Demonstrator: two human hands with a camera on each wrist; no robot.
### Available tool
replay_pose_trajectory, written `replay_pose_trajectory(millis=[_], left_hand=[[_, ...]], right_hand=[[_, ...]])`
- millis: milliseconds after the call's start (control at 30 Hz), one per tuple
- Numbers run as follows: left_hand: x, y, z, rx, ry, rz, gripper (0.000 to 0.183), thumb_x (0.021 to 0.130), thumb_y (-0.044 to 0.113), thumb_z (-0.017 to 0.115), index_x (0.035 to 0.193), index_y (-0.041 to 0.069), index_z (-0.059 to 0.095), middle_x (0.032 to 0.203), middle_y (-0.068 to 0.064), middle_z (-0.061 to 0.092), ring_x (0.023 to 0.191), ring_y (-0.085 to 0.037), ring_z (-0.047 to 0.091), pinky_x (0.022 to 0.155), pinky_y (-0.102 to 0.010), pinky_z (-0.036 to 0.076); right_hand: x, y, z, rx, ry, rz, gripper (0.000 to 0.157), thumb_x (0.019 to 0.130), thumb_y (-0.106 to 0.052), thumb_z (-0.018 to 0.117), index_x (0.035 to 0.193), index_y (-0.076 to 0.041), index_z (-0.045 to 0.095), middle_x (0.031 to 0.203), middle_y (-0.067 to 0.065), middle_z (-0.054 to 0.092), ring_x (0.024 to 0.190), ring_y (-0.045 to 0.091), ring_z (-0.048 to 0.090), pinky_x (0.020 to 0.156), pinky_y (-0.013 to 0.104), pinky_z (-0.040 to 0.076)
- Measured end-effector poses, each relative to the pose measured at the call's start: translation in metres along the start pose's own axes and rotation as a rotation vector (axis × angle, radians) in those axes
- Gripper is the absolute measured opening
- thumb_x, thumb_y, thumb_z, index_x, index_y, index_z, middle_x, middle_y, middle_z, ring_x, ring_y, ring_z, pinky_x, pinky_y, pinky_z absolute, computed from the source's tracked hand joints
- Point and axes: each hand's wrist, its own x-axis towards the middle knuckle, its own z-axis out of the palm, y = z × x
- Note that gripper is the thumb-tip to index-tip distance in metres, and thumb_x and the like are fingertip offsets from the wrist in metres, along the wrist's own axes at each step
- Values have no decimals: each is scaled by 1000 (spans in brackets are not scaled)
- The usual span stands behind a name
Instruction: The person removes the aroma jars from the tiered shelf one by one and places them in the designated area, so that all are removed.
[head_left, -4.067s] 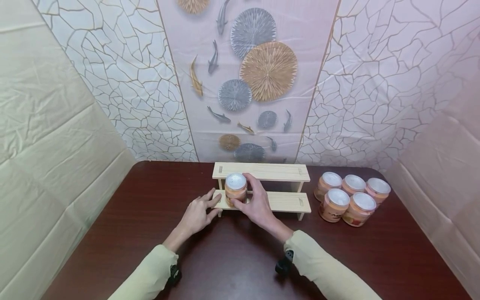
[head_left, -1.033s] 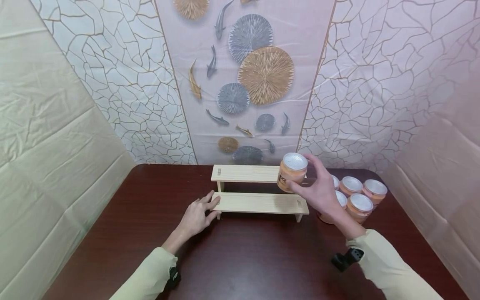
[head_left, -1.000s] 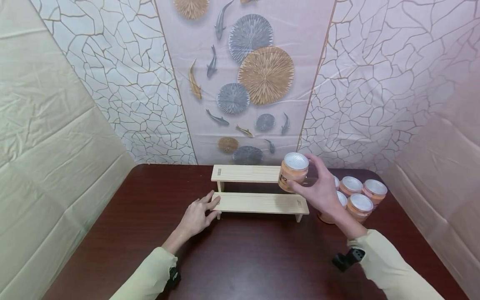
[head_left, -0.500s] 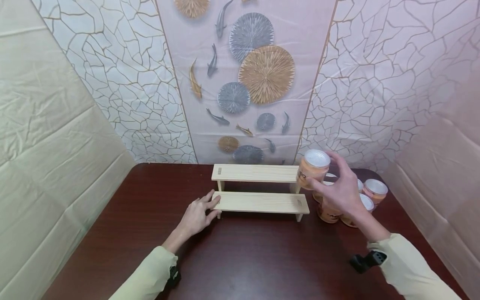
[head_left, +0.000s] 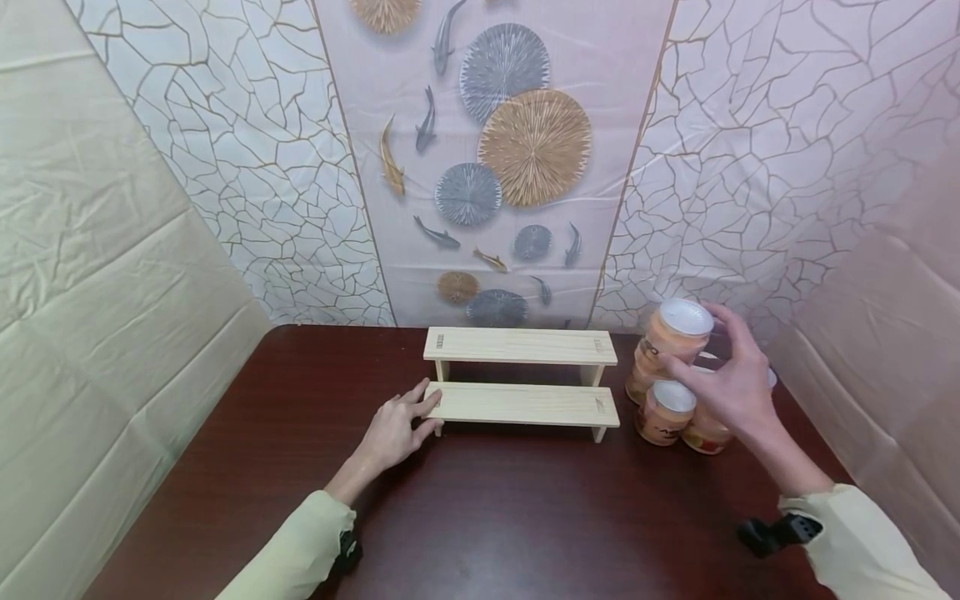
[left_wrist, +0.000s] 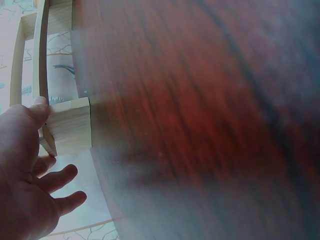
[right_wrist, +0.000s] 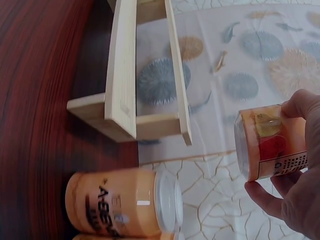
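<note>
My left hand [head_left: 392, 427] pinches the left end of the lower tier of a two-tier wooden shelf [head_left: 517, 405], fingers on top and thumb at the front edge. In the left wrist view its other fingers [left_wrist: 62, 177] stick out loosely. My right hand [head_left: 738, 387] grips an orange-labelled can [head_left: 678, 329] with a silvery top, thumb on one side and fingers round the other. That can is held upright above the group of similar cans at the right. The right wrist view shows fruit pictures on the held can [right_wrist: 272, 142].
Below the right hand several matching cans stand close together, one at the front [head_left: 666, 412] and another [right_wrist: 125, 202] near the shelf's right end. The hand partly hides them. Dark wooden table [head_left: 480, 517]; patterned cloth wall [head_left: 532, 275] behind.
The right hand lifted the can off the lower tier and carried it right, past the shelf's end, to over the other cans. The left hand stays on the shelf.
</note>
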Motion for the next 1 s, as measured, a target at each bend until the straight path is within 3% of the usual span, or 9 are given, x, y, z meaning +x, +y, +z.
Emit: replay_pose_trajectory(millis=[133, 233, 467, 667, 1000], left_hand=[[0, 0, 0, 1, 1, -1, 46, 88, 18, 79, 127, -2, 67, 136, -31, 54, 103, -47, 65, 91, -62, 46], [1, 0, 0, 7, -3, -1, 46, 88, 17, 79, 127, -2, 67, 136, -31, 54, 104, -47, 65, 91, -62, 47], [1, 1, -1, 8, -11, -8, 46, 88, 17, 79, 128, -2, 67, 136, -31, 54, 104, -47, 65, 91, -62, 47], [1, 1, -2, 5, -11, -7, 46, 88, 19, 78, 128, -1, 67, 137, -30, 53, 105, -47, 64, 92, -62, 46], [0, 1, -1, 6, -22, -22, 47, 89, 18, 78, 129, -1, 66, 138, -30, 53, 107, -46, 64, 93, -61, 46]], right_hand=[[-2, 6, -8, 38, 1, 18, 79, 73, -4, 88, 142, -7, 49, 118, 16, 59, 87, 0, 56, 72, 8, 46], [-3, 9, -14, 50, 24, 11, 78, 72, 0, 86, 140, -5, 50, 114, 9, 59, 80, -2, 56, 70, 9, 47], [-4, 20, -29, 45, 36, 57, 80, 71, 3, 87, 141, -3, 49, 116, -8, 52, 90, -3, 56, 73, 8, 47], [-6, 34, -41, 86, 50, 99, 79, 73, 8, 83, 143, -3, 47, 115, -10, 52, 93, -5, 57, 76, 9, 47], [-15, 52, -55, 51, 84, 142, 77, 76, 5, 82, 143, -5, 47, 117, -11, 50, 90, -8, 54, 74, 8, 46]])
